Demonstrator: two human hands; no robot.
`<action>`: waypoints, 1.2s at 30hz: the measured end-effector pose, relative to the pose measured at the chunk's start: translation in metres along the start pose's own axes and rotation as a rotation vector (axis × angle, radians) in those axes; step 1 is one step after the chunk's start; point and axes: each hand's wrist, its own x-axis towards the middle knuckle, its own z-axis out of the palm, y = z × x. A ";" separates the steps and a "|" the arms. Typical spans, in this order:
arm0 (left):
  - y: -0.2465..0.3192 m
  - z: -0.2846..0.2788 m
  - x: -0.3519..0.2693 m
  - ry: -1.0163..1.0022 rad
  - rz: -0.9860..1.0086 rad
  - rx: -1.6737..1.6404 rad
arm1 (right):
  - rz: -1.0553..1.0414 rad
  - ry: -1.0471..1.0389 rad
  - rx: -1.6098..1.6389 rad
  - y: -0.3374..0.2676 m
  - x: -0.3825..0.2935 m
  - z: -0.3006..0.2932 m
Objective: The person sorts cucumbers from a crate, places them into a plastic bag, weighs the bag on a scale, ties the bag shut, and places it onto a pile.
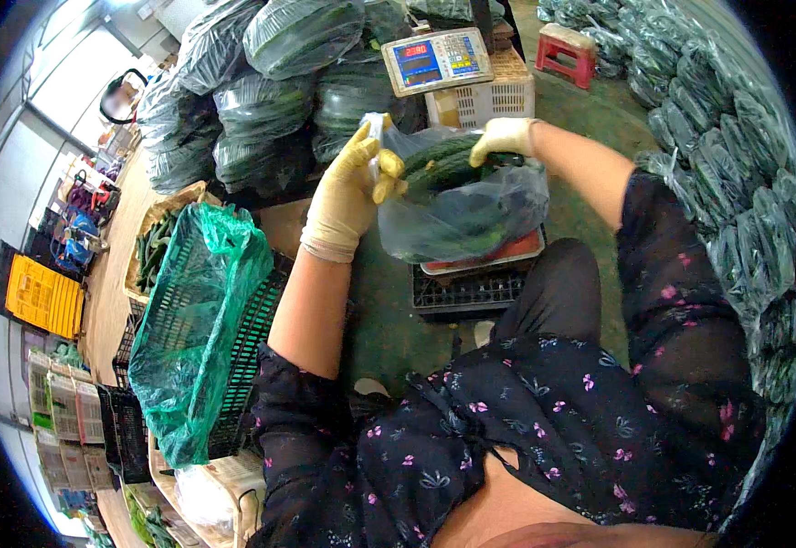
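Observation:
A clear plastic bag (466,219) full of dark green cucumbers (439,164) rests on the red and metal platform of an electronic scale (487,255), whose lit display (437,61) stands behind it. My left hand (360,175), in a pale yellow glove, grips the gathered left edge of this bag, with something white between the fingers. On the bag's right side, my right hand (504,139), gloved too, lies with bent fingers over the cucumbers at the opening. Whether it grips one cannot be made out.
Filled bags of cucumbers (264,103) are stacked behind on the left; many more bags (726,151) line the right. A green-bag-lined crate (240,356) stands left, beside a basket of cucumbers (154,250). A red stool (565,55) and a white crate (514,96) stand farther back.

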 end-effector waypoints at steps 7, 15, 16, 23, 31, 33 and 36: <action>0.007 -0.012 -0.020 0.062 0.089 0.228 | 0.165 0.496 -0.347 0.065 0.010 0.021; -0.002 -0.024 -0.014 -0.071 -0.064 -0.337 | 0.122 0.375 -0.861 0.028 -0.095 -0.036; -0.002 -0.023 -0.012 -0.083 -0.057 -0.299 | 0.121 0.379 -0.865 0.026 -0.092 -0.040; 0.014 -0.037 0.024 -0.017 -0.005 -0.422 | 0.095 0.636 -0.557 0.030 -0.028 -0.075; 0.055 -0.037 0.028 -0.061 0.093 -0.213 | -0.052 0.720 -0.541 -0.008 -0.076 -0.070; 0.027 -0.032 0.019 0.075 0.112 -0.172 | -0.063 0.835 -0.612 0.023 -0.088 -0.047; 0.008 -0.049 0.004 0.081 -0.026 -0.264 | -0.056 0.673 -0.644 0.034 -0.086 -0.025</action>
